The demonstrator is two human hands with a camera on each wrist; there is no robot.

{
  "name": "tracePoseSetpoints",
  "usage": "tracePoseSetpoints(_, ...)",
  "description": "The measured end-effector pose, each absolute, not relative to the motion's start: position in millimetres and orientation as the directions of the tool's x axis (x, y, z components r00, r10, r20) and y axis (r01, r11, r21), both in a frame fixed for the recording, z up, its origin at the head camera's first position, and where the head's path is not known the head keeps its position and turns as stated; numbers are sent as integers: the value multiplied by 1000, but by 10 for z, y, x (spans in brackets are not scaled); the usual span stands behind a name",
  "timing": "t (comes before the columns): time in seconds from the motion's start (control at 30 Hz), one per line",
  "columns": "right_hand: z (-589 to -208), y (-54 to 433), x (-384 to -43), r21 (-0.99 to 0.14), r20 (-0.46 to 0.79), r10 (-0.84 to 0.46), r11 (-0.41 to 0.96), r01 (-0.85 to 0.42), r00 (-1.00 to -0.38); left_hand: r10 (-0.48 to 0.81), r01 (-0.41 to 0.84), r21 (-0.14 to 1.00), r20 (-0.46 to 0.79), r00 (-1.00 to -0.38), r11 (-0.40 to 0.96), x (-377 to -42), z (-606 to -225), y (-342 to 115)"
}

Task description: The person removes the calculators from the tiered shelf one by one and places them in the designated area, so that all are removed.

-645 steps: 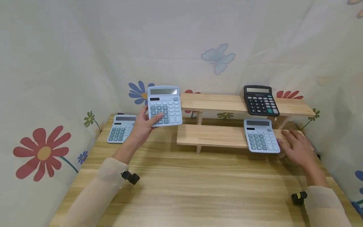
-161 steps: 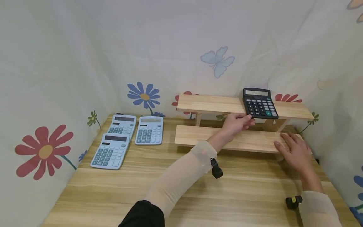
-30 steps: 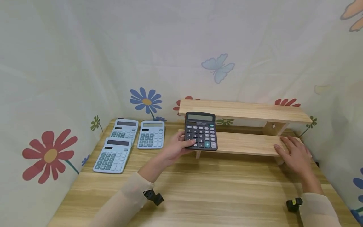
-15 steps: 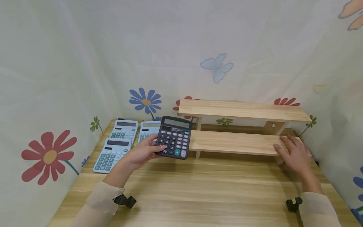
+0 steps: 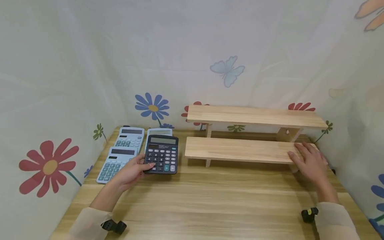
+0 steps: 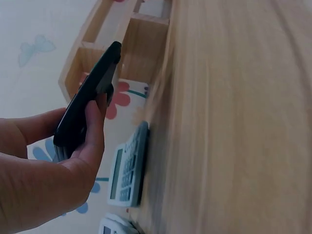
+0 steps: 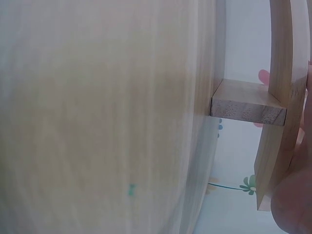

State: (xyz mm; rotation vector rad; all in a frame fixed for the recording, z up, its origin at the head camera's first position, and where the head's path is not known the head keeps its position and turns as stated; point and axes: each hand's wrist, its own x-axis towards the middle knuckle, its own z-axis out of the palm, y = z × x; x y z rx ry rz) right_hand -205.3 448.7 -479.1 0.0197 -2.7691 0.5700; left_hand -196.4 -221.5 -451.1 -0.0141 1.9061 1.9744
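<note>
My left hand (image 5: 132, 172) pinches a black calculator (image 5: 162, 155) by its lower left corner, thumb on the keys and fingers beneath. In the left wrist view the black calculator (image 6: 90, 92) is seen edge-on, held above the table. Behind it, a light blue calculator (image 5: 160, 132) is partly hidden. Two more light blue ones lie at the left: a rear calculator (image 5: 130, 136) and a front calculator (image 5: 115, 165) that overlaps its lower edge. My right hand (image 5: 310, 163) rests on the right end of the lower board of a two-tier wooden shelf (image 5: 240, 149).
The shelf's upper board (image 5: 255, 115) runs along the back, nearer the wall. A wooden table (image 5: 210, 203) carries everything. Flower-printed cloth (image 5: 192, 50) hangs behind and at both sides. In the right wrist view a shelf leg (image 7: 248, 107) stands on the table.
The black calculator has left the upper board and moved left and down in my left hand, towards the blue calculators. Earlier, blue calculators were shifted from the shelf to the left. My right hand stays put.
</note>
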Motion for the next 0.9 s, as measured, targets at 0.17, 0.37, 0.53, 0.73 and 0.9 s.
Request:
tracePoseSetpoints(0.17,-4766,4498,-2070,-383,312,47,920,-80,-949,263,-303,953,-286,-921,-28,-1937,-4599,-2314)
tracePoseSetpoints(0.37,-4763,4474,-2056,-383,298,46,921,-75,-954,235,-337,941,-323,-917,-20,-1886,-4731,-2342)
tracePoseSetpoints(0.53,-4770,4454,-2046,-384,285,54,921,-62,-957,207,-356,934,-346,-915,-12,-1877,-4816,-2334)
tracePoseSetpoints(0.73,-4781,4467,-2053,-382,282,61,923,-54,-958,187,-372,928,-367,-911,12,-1885,-4855,-2329)
tracePoseSetpoints(0.9,-4774,4469,-2053,-383,282,55,922,-60,-958,184,-378,926,-376,-908,26,-1887,-4862,-2323)
